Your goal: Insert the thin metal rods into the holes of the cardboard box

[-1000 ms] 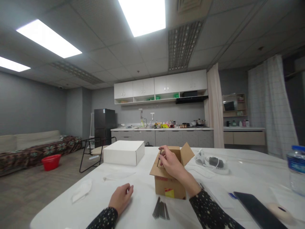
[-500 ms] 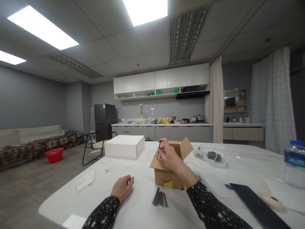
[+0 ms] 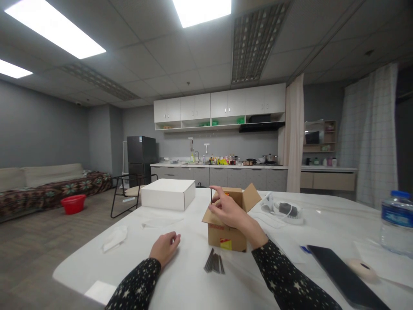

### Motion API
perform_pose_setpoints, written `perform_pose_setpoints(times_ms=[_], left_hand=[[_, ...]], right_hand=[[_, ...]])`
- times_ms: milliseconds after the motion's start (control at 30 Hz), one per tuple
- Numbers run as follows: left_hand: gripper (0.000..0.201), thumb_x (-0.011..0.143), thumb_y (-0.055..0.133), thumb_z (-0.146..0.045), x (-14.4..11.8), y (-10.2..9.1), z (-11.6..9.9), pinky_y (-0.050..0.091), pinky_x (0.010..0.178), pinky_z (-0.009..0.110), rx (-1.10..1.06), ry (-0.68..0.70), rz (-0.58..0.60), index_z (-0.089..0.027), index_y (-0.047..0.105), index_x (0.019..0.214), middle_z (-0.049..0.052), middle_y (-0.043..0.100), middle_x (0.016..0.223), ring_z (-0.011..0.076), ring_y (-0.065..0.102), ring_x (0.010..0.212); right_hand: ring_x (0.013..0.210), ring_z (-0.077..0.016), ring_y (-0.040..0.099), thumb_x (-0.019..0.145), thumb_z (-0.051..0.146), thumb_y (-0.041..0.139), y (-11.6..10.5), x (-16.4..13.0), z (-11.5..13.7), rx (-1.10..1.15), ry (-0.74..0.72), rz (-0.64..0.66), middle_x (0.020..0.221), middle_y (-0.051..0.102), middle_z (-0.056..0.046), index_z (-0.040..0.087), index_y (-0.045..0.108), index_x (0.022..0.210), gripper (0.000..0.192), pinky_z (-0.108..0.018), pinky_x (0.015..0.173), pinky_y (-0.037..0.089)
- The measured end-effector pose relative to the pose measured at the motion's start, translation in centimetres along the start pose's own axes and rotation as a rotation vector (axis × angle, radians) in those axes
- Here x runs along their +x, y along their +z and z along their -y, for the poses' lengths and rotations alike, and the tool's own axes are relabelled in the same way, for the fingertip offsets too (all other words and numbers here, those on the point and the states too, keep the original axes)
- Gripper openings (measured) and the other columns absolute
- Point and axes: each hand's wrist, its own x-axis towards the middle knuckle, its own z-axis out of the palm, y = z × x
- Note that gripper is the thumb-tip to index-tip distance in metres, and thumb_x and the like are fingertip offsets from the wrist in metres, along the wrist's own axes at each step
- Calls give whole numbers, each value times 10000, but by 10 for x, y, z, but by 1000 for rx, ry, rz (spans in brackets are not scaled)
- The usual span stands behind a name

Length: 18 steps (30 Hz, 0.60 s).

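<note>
The right hand (image 3: 227, 211) has lifted one thin dark nail (image 3: 211, 196), pinched between its fingertips, a little above the small open brown cardboard box (image 3: 227, 234) at frame centre. The left hand (image 3: 164, 249) rests loosely curled, holding nothing, left of the pile of dark nails (image 3: 213, 262).

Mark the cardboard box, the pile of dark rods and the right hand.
cardboard box (image 3: 226, 241): head view, front wall.
pile of dark rods (image 3: 213, 261): head view, middle of the bundle.
right hand (image 3: 230, 212): head view, back of the hand.

Right hand (image 3: 229, 210) above open cardboard box (image 3: 227, 228), thin dark rod (image 3: 211, 195) pinched; left hand (image 3: 164, 248) loosely curled on white table (image 3: 193, 284).
</note>
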Motion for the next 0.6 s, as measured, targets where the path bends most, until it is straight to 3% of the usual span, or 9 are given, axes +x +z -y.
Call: perform_pose_setpoints(times_ms=[267, 467, 600], left_hand=[[368, 863, 351, -418, -1, -4, -3, 301, 612, 241, 10, -4, 14, -192, 521, 627, 9, 548, 580, 140, 477, 590], [385, 867, 346, -424, -1, -4, -3, 298, 604, 235, 11, -4, 18, -187, 528, 624, 6, 543, 576, 134, 472, 586], [381, 869, 343, -412, -2, -5, -5, 297, 606, 236, 8, -5, 18, -185, 534, 630, 6, 544, 581, 135, 470, 588]], right_hand=[[1081, -241, 520, 659, 343, 720, -18, -11, 23, -3, 75, 181, 1164, 539, -91, 278, 183, 1462, 968, -366, 898, 414], [1049, -231, 538, 569, 369, 786, -21, -12, 20, -47, 133, 256, 1158, 525, -97, 278, 53, 1484, 1176, -364, 904, 404], [963, -223, 568, 556, 354, 792, -20, -12, 13, -94, 143, 261, 1179, 526, -96, 309, 9, 1481, 1213, -363, 863, 417]])
